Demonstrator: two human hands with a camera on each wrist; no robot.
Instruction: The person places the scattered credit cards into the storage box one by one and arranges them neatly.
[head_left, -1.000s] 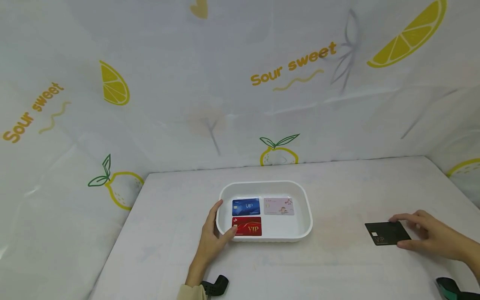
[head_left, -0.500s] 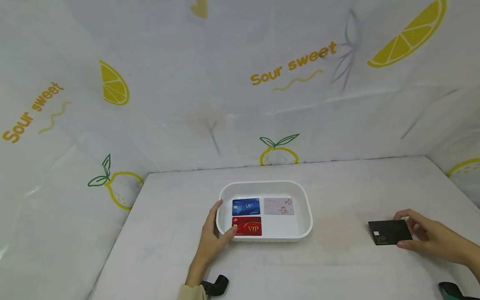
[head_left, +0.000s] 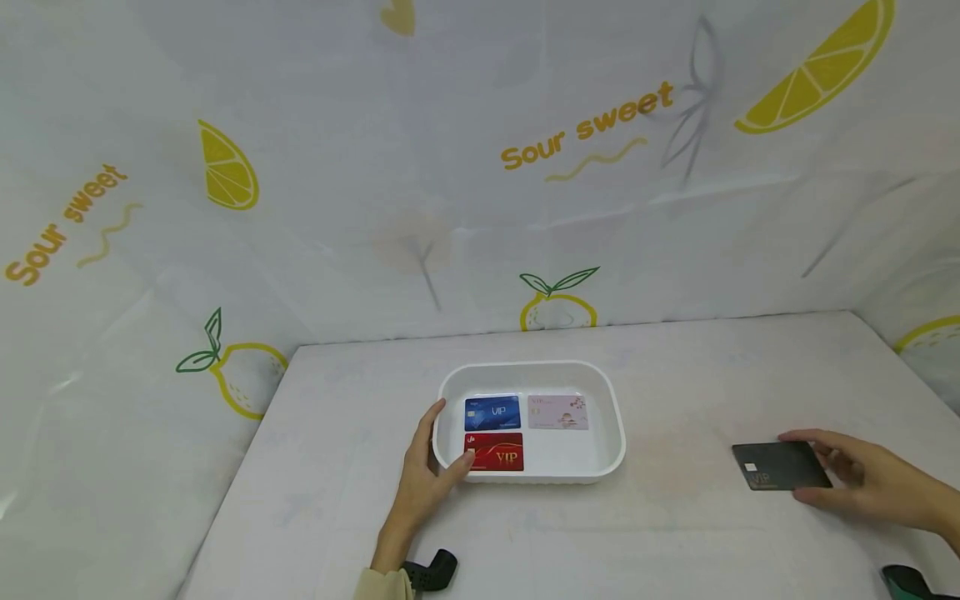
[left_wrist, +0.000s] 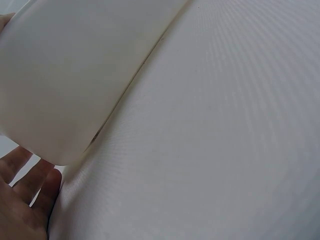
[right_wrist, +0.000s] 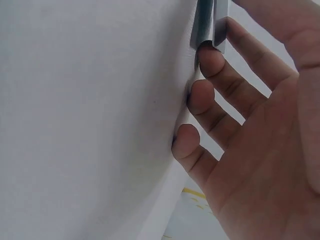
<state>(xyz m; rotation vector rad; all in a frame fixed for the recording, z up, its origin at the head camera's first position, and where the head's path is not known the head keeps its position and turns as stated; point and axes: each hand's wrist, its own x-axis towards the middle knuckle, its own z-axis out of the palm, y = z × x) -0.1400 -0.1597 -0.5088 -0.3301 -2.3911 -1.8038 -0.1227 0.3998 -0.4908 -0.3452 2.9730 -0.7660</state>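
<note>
Black card: flat black rectangular plastic card [head_left: 780, 465] with gold VIP lettering, on the white table [head_left: 675, 533], well right of the tray; long axis runs left to right, slightly tilted.
Right hand: right hand [head_left: 873, 482] pinches the card's right end, thumb at its near edge, fingers at its far edge.
Left hand: left hand [head_left: 423, 479] grips the left rim of the white oval plastic tray [head_left: 611, 417].
Tray contents: blue card [head_left: 492, 412], pink card [head_left: 558, 412], red card [head_left: 495, 452], all flat, long axes left to right.
</note>
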